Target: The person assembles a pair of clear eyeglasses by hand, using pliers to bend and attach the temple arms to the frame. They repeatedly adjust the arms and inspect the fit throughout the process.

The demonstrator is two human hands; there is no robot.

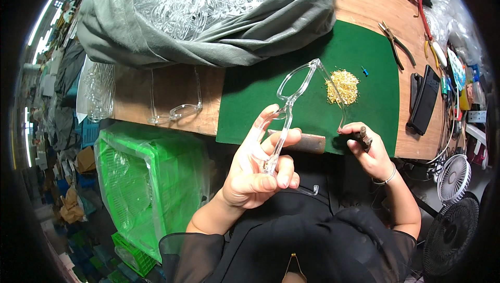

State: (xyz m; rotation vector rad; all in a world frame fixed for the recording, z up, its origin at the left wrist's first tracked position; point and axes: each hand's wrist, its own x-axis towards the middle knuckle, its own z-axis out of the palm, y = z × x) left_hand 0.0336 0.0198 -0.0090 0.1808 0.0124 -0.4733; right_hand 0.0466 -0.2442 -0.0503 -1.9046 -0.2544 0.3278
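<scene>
In my left hand [255, 171] is a clear plastic eyeglass frame [290, 101], raised above the green mat with my fingers closed around one side of it. One arm of the frame stretches out to the right, and its tip reaches the fingertips of my right hand [372, 152]. That hand is closed around a small brownish metal tool [366, 138], whose working end is hidden. Under the frame's outstretched arm lies a heap of tiny golden screws or similar parts [344, 87]. A flat metal block [307, 143] rests at the mat's front edge.
A grey cloth bundle [208, 51] full of clear frames [198, 1] takes up the back left. Another clear frame [186, 109] lies on the wood. Pliers [398, 46], a blue-handled bit [365, 71] and a black phone [424, 100] sit rightward. A green crate [156, 168] stands below left, fans [453, 179] at right.
</scene>
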